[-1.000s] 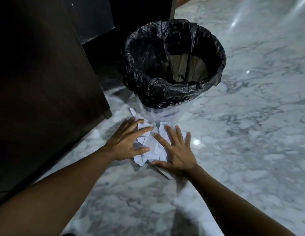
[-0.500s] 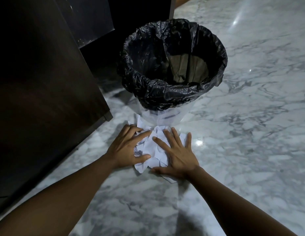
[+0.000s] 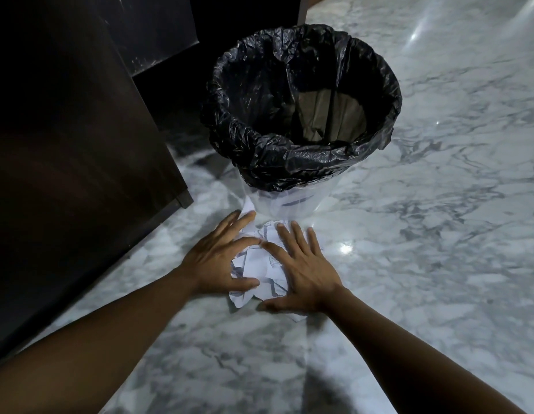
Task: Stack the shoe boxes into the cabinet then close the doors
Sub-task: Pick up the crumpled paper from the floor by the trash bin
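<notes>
A pile of crumpled white paper (image 3: 259,264) lies on the marble floor (image 3: 423,264) just in front of a bin. My left hand (image 3: 218,261) rests on the pile's left side with straight, spread fingers. My right hand (image 3: 301,270) lies flat on its right side, fingers straight and thumb out along the floor. The two hands press the paper from both sides. A dark wooden cabinet (image 3: 68,144) stands at the left. No shoe boxes show in this view.
A clear bin lined with a black plastic bag (image 3: 301,115) stands right behind the paper, with something brown at its bottom. The cabinet's lower corner (image 3: 185,201) juts out close to my left hand. Marble floor spreads to the right and toward me.
Both hands have drawn closer together, bunching the paper into a tighter pile between them. The bin and cabinet have not moved.
</notes>
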A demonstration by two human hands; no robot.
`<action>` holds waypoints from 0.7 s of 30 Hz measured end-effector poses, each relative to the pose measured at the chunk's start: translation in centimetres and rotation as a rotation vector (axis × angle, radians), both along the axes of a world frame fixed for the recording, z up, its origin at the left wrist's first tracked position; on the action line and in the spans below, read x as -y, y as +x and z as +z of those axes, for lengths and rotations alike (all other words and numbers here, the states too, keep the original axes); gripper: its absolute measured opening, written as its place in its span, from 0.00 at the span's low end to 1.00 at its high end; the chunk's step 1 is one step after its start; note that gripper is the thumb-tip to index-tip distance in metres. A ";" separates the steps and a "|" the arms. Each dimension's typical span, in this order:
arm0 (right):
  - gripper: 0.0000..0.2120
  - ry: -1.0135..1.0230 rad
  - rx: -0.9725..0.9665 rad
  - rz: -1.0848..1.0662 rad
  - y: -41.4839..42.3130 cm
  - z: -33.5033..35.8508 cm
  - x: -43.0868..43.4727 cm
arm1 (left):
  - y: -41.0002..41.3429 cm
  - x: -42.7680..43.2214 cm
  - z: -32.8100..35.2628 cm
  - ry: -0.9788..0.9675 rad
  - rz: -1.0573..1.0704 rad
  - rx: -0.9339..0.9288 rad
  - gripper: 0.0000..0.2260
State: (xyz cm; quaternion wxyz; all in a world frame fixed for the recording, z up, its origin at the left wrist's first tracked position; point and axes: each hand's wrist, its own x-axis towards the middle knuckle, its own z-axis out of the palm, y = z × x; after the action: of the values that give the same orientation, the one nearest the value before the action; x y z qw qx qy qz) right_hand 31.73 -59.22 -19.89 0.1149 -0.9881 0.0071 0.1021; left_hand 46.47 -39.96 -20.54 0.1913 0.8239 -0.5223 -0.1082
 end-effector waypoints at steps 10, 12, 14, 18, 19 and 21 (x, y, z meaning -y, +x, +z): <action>0.47 0.044 0.100 0.021 -0.3 -0.3 0.0 | -0.2 0.0 -0.9 -0.107 -0.008 0.073 0.35; 0.45 0.022 0.112 0.046 -0.3 -0.2 0.0 | -0.3 -0.1 -1.1 -0.129 -0.007 0.069 0.35; 0.41 0.023 0.121 0.055 -0.3 -0.2 0.0 | -0.3 -0.1 -1.0 -0.118 0.006 0.039 0.35; 0.38 0.038 0.128 0.049 -0.4 -0.6 0.0 | 0.0 -0.1 -0.8 -0.075 0.001 0.002 0.37; 0.38 0.032 0.128 0.054 -0.4 -0.7 0.1 | 0.1 0.0 -0.9 -0.078 -0.010 0.002 0.38; 0.41 0.009 0.103 0.061 -0.2 -0.7 0.2 | 0.0 0.4 -1.2 -0.110 0.002 -0.021 0.41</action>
State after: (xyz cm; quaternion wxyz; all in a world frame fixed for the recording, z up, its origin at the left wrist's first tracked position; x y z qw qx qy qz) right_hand 31.54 -59.41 -20.58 0.1165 -0.9913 -0.0294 0.0544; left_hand 46.43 -40.38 -21.70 0.2418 0.8115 -0.5247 -0.0879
